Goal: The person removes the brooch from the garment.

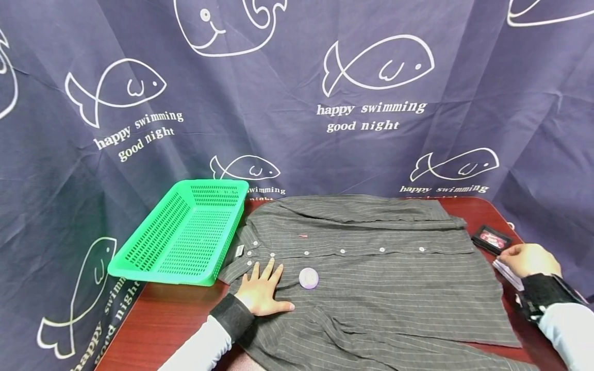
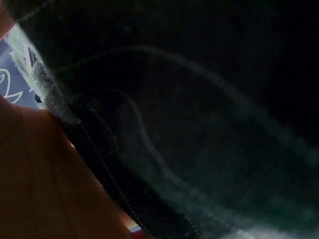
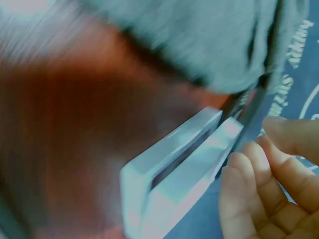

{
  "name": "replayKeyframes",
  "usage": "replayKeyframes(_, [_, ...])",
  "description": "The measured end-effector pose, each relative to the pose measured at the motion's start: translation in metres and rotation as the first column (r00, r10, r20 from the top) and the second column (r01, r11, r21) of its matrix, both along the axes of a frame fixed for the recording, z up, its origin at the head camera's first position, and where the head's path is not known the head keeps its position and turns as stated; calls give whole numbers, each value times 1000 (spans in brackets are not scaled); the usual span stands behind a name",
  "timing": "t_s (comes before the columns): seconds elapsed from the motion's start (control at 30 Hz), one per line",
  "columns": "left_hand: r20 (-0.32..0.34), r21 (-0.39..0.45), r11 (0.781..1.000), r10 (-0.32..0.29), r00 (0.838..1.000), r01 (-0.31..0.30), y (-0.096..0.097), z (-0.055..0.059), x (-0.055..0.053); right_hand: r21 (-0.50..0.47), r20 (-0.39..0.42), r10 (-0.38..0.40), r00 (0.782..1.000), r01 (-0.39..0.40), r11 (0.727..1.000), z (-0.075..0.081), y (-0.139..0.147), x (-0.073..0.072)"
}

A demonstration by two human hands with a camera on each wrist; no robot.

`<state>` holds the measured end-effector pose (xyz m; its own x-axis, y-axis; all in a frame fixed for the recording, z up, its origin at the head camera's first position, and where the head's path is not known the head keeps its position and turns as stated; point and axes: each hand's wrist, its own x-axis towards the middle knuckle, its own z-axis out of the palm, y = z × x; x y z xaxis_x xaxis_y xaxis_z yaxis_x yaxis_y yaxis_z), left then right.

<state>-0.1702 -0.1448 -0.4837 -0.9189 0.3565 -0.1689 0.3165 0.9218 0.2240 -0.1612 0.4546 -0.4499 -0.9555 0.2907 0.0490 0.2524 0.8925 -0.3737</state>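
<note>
A dark grey pinstriped shirt point(image 1: 399, 288) lies spread out, with a row of pale buttons along its placket. My left hand point(image 1: 262, 293) rests on it below the collar, fingers spread flat. Dark cloth fills most of the left wrist view. A small round purple disc point(image 1: 308, 278) lies on the shirt to the right of that hand. At the table's right edge, my right hand point(image 1: 531, 260) has bent fingers, thumb close to the fingertips; whether they pinch something is unclear. Beside it are a white, slotted block-like object point(image 3: 184, 169) and a black case point(image 1: 492, 239) with a reddish picture.
A green perforated plastic basket point(image 1: 209, 275) stands at the left, partly beside the collar. The reddish-brown table point(image 1: 162, 322) shows around the shirt. Behind it hangs a dark blue curtain point(image 1: 297, 118) with white fish drawings and lettering.
</note>
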Motion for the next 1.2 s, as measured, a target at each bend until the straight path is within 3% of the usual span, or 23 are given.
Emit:
replayKeyframes(0.1, [1, -4, 1000, 1, 1000, -1, 0, 0, 0, -5, -53, 18, 998, -18, 1000, 3, -8, -5])
replayKeyframes(0.3, [-3, -3, 1000, -2, 1000, 2, 0, 1, 0, -28, -163, 119, 979, -125, 992, 8, -39, -13])
replayKeyframes(0.5, [-4, -4, 1000, -4, 1000, 4, 2, 2, 0, -92, -183, 204, 962, -223, 970, 14, -77, -19])
replayKeyframes(0.8, [-5, -1, 1000, 5, 1000, -5, 1, 1, 1, -100, -283, 306, 909, -345, 933, 21, -139, -29])
replayKeyframes(1.2, [-1, -1, 1000, 2, 1000, -2, 0, 0, 0, -268, -265, 371, 890, -438, 858, 20, -225, -45])
